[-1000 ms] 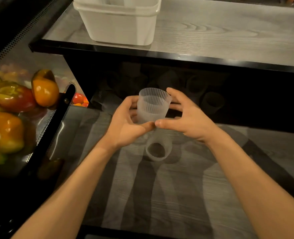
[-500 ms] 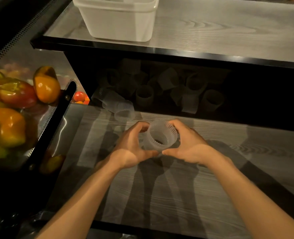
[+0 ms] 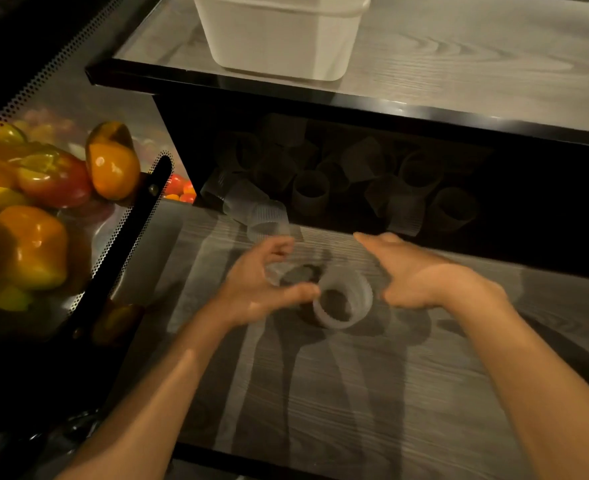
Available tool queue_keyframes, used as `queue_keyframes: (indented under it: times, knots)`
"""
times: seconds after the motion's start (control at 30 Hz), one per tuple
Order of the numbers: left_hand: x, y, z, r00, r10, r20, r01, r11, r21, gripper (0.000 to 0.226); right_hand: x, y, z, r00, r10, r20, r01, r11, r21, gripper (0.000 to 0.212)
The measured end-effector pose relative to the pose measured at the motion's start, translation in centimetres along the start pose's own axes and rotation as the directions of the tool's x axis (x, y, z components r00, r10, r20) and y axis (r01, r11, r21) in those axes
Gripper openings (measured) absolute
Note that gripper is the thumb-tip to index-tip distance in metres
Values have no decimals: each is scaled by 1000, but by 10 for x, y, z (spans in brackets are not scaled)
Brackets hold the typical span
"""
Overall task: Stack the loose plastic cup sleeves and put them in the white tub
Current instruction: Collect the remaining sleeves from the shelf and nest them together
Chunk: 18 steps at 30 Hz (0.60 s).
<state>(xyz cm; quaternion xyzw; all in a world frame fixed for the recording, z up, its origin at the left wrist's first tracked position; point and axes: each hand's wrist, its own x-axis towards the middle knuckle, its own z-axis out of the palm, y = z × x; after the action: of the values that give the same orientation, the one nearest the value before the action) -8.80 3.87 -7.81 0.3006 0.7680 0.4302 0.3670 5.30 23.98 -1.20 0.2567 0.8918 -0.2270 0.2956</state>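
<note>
Sleeve [image 3: 343, 301] lay mid-shelf [image 3: 320, 393]; right hand [image 3: 421, 275] fingers straight, holding nothing; left hand [image 3: 255, 282] fingers curled beside it, grip unclear in blur.

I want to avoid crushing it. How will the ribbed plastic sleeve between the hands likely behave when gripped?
The sleeve looks thin and translucent, so it is probably very light and may flex under a firm squeeze. Its ribbed wall should give some grip. Being round and open-ended, it could roll if knocked onto its side.

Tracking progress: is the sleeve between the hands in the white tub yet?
Out: the sleeve sits on the lower shelf; the white tub sits on the shelf above.
</note>
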Motion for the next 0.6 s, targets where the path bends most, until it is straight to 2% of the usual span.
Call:
queue_keyframes:
  times: [0.07,0.13,0.17,0.23,0.3,0.33,0.43,0.5,0.53,0.6]
  knots:
    - [10,-4,-10,976,-86,-200,42,976,-214,61,12,-10,-8,987,-82,-142,100,987,123,72]
    - [26,-15,-20,893,-246,-377,97,923,-372,34,30,-25,-10,972,-108,-211,168,943,287,53]
    - [36,-22,-24,848,-323,-420,131,896,-423,28,41,-35,-9,970,-91,-224,171,913,370,49]
    - [55,-35,-34,783,-461,-418,214,830,-516,48,62,-53,-4,974,11,-225,111,844,525,49]
    - [70,-38,-42,731,-544,-410,256,777,-575,77,83,-70,0,977,122,-177,26,753,658,64]
    - [79,-38,-45,733,-563,-382,262,751,-606,84,92,-78,1,976,160,-148,-12,717,697,74]
    - [104,-36,-49,780,-584,-226,301,665,-683,83,116,-97,-1,968,248,-35,-145,669,729,94]
    - [116,-34,-50,817,-548,-182,304,677,-670,77,127,-103,0,963,271,-2,-181,649,739,97]
    - [121,-36,-50,821,-536,-197,286,685,-670,72,131,-104,1,964,267,-13,-171,650,740,94]
    - [132,-44,-49,781,-568,-259,276,687,-672,72,137,-103,6,963,260,-62,-138,682,718,83]
